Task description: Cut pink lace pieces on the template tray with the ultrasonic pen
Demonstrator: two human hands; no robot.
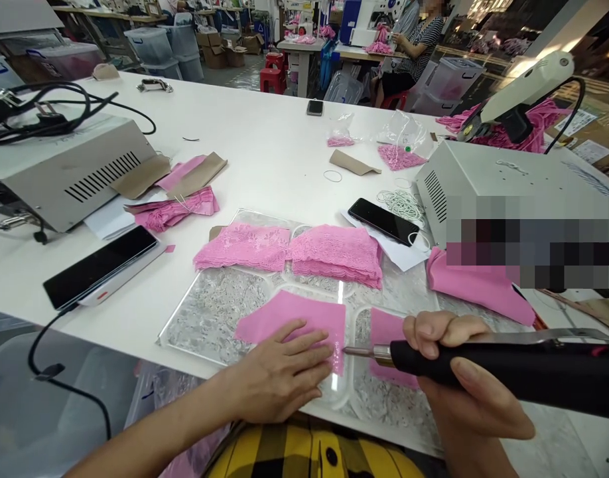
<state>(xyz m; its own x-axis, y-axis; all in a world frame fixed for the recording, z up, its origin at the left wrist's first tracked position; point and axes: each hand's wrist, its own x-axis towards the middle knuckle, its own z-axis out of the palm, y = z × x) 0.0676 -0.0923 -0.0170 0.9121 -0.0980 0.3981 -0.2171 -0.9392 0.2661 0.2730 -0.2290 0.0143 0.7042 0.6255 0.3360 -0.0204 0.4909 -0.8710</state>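
Left hand (pixel 289 372), fingers slightly spread, presumably steadies the cloth (pixel 304 312); right hand (pixel 483 405), fingers gripping the tool (pixel 523 368), holds its tip at the cloth's right edge.

The left hand (pixel 289 373) is laid flat, palm down, with its fingers (pixel 309 340) slightly spread and pointed toward the right hand (pixel 476 401), whose fingers are curled in a firm grip, the thumb (pixel 466 373) set nearer the body. The left forearm (pixel 175 419) is stretched behind its fingers; the right wrist (pixel 476 445) is held below the curled ones.
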